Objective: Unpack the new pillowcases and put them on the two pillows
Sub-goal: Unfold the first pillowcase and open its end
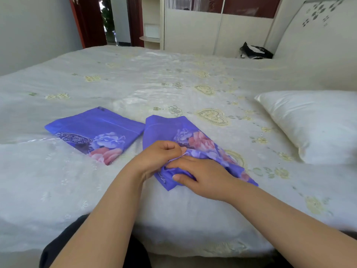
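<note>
A wide bed [135, 84] filled most of the view, spread with a pale cream cover [58, 180] embroidered with gold hearts and small flowers. At its far right corner rose a cream headboard [313, 35] decorated with dark petal shapes. Just beside the headboard, at the bed's far edge, lay a crumpled black-and-white bag [255, 51]. Behind the bed stood a cream wardrobe [193, 29] with dark red upper panels. To its left was an open shelf unit [151, 22], then a doorway [114, 20] framed in dark red, daylight showing through. A plain pale wall [34, 26] closed the left side.
</note>
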### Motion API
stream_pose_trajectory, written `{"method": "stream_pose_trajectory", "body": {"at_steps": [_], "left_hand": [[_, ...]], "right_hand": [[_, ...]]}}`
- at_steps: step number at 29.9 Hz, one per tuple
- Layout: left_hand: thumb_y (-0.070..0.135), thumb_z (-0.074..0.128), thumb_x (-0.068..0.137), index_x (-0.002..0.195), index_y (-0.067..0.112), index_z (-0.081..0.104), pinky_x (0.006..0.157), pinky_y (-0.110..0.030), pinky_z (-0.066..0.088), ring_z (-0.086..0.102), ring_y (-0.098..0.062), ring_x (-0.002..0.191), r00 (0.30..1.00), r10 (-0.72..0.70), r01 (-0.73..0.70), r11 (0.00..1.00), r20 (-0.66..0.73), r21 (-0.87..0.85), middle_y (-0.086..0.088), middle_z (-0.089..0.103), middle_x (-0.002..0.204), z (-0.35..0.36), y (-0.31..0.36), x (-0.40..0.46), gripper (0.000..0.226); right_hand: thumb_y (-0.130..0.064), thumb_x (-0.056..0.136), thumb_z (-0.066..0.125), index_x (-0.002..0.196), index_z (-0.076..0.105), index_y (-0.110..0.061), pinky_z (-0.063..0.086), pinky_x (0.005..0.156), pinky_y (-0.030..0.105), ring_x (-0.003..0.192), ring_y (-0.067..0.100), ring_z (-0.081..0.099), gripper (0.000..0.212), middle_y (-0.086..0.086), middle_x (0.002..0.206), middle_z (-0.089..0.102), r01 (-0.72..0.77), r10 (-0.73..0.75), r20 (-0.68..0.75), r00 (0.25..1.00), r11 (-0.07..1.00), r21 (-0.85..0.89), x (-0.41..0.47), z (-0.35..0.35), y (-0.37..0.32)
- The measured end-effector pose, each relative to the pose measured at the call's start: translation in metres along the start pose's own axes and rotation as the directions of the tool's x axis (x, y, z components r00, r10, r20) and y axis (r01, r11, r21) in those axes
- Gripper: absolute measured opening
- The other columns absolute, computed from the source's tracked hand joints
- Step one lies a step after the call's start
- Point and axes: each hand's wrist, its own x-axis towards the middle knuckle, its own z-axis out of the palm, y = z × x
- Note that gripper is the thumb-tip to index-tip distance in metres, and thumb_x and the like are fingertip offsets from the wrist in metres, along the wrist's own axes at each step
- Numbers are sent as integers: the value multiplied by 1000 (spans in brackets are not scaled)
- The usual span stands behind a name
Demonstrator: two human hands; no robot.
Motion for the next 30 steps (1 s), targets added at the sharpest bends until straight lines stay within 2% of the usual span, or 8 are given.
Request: {"method": "stream_pose_trajectory", "body": {"at_steps": [4, 9, 15, 18, 22, 25, 28, 30], "left_hand": [[33, 59, 87, 75, 11, 61, 70, -31, 37, 46, -18, 72, 960, -11, 4, 1000, -280, -24, -8, 54, 74, 4, -10, 9, 25], [6, 41, 89, 76, 17, 54, 61, -29, 34, 46, -18, 73, 803, -145, -81, 934, -578, -348, -7, 55, 75, -16, -30, 5, 22], [-11, 26, 79, 75, 21, 39, 50, -16, 30, 33, -8, 58, 351, -208, -272, 910, -913, -312, 4, 38, 72, -1, -40, -22, 35], [-15, 26, 74, 71, 20, 44, 54, -7, 33, 38, -10, 64, 220, -242, -359, 881, -945, -309, 4, 40, 74, 3, -47, -32, 39], [-11, 35, 71, 94, 12, 61, 93, -21, 43, 46, 0, 114, 37, 205, -216, 957, -978, 193, -15, 44, 124, 11, -45, -44, 41], [0, 42, 74, 93, 8, 63, 92, -21, 40, 52, -16, 111, 331, 663, -149, 739, -671, 657, -6, 59, 118, 29, -41, -47, 29], [18, 48, 87, 98, 22, 65, 77, -27, 46, 62, -18, 89, 718, 535, -119, 724, -445, 679, 12, 67, 97, 53, -48, -41, 20], [25, 45, 88, 98, 27, 66, 74, -31, 49, 63, -19, 87, 805, 508, -81, 606, -307, 791, 10, 68, 93, 63, -59, -34, 23]], "right_hand": [[-39, 96, 47, 111, 62, -33, 48, 83, 22, 86, -3, 60, 22, -23, 92, 66, -261, 360, -154, 920, 857, 445, -22, 15, 7], [-36, 88, 62, 123, 54, -27, 44, 93, 26, 110, 9, 56, 37, -13, 114, 60, -519, 601, -102, 793, 753, 405, -29, 25, 28], [-52, 82, 63, 132, 47, -29, 35, 103, 31, 129, 13, 39, 58, -5, 144, 36, -593, 631, -88, 771, 761, 263, -22, 27, 28], [-60, 85, 52, 138, 39, -28, 17, 114, 43, 142, 24, 13, 63, 2, 156, 16, -725, 723, -168, 670, 686, 59, -27, 31, 38], [-50, 84, 60, 137, 40, -19, 30, 104, 41, 130, 32, 34, 65, 10, 141, 41, -820, 810, -333, 482, 551, 153, -44, 33, 53], [-41, 84, 60, 122, 56, -18, 42, 90, 40, 110, 33, 51, 45, 10, 117, 60, -781, 804, -431, 411, 554, 289, -49, 33, 59], [-42, 88, 56, 100, 63, -21, 49, 77, 39, 95, 25, 59, 25, 2, 100, 63, -679, 788, -466, 402, 598, 425, -54, 29, 57], [-40, 89, 58, 92, 60, -21, 49, 74, 38, 90, 24, 59, 19, 2, 98, 62, -652, 789, -436, 433, 609, 453, -59, 28, 57]]}}
